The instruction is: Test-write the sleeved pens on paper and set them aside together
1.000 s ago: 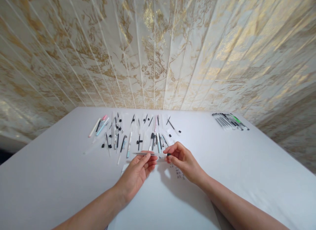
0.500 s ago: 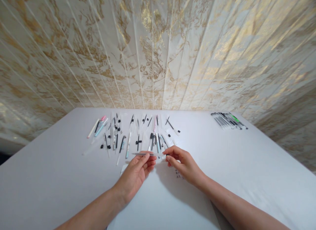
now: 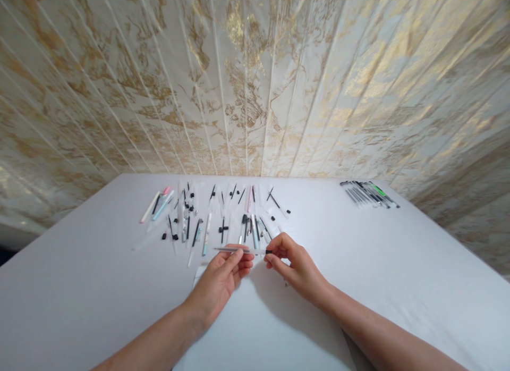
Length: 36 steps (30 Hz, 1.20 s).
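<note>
My left hand [image 3: 223, 272] pinches a thin clear pen barrel [image 3: 235, 249] that lies level and points left. My right hand [image 3: 292, 262] pinches a small black cap [image 3: 269, 252] at the barrel's right end. The two hands nearly touch, just above a white sheet of paper [image 3: 255, 318] on the white table [image 3: 79, 286]. Right behind them lies a spread of loose pen parts [image 3: 215, 214]: clear barrels, black refills, small black caps.
A row of assembled pens [image 3: 368, 194], one with a green part, lies at the table's back right. A few pink, white and teal pens [image 3: 157, 203] lie at the back left. A gold-patterned wall [image 3: 255, 78] rises behind the table.
My right hand has slid slightly left along the barrel's end and drawn closer to my left hand. The black cap shows at the barrel's end again. My left hand has hardly moved.
</note>
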Each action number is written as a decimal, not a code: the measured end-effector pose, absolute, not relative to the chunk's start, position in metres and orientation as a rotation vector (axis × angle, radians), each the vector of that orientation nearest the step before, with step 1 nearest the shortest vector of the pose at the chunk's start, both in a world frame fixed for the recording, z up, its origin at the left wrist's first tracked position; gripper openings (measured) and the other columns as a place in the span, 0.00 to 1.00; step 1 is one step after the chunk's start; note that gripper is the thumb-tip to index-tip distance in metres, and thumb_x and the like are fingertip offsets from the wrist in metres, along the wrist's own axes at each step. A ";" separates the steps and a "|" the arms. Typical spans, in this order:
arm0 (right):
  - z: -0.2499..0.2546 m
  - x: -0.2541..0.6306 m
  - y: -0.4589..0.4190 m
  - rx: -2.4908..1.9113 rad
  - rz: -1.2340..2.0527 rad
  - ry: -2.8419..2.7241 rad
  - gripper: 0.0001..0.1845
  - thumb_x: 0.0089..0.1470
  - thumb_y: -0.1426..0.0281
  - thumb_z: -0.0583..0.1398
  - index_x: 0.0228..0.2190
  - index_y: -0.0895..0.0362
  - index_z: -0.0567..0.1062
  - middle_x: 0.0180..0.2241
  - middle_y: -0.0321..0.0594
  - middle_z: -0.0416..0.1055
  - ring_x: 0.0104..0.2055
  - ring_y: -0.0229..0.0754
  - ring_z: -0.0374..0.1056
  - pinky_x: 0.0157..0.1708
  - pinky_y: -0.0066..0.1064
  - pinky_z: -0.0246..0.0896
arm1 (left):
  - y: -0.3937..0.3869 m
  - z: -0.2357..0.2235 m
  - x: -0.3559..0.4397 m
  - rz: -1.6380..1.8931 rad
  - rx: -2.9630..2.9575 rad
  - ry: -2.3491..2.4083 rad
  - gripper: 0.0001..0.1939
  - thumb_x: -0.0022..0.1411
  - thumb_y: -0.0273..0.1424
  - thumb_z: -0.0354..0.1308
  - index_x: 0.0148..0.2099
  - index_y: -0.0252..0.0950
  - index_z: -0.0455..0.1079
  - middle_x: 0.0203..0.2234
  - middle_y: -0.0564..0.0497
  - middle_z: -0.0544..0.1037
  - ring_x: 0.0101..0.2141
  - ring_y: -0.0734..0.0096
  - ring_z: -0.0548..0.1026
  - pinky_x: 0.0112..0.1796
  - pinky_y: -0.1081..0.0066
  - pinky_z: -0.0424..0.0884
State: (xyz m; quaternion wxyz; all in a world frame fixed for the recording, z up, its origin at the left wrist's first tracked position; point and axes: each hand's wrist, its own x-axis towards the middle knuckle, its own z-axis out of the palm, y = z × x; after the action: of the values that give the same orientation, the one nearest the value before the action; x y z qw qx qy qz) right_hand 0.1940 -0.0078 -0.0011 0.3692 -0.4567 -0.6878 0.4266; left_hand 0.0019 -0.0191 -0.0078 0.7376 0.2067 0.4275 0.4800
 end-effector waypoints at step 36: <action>0.003 0.197 -0.007 -1.295 1.018 -1.923 0.11 0.62 0.65 0.53 0.29 0.56 0.68 0.25 0.35 0.72 0.26 0.36 0.66 0.27 0.25 0.58 | -0.019 -0.009 0.004 1.063 0.508 0.954 0.11 0.54 0.35 0.67 0.37 0.35 0.75 0.31 0.48 0.81 0.35 0.71 0.76 0.41 0.73 0.71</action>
State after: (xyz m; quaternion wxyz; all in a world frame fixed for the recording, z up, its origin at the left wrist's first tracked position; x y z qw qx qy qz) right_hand 0.1966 -0.0066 0.0032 0.2999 -0.4880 -0.7245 0.3834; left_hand 0.0043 -0.0186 -0.0091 0.7263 0.2304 0.4326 0.4820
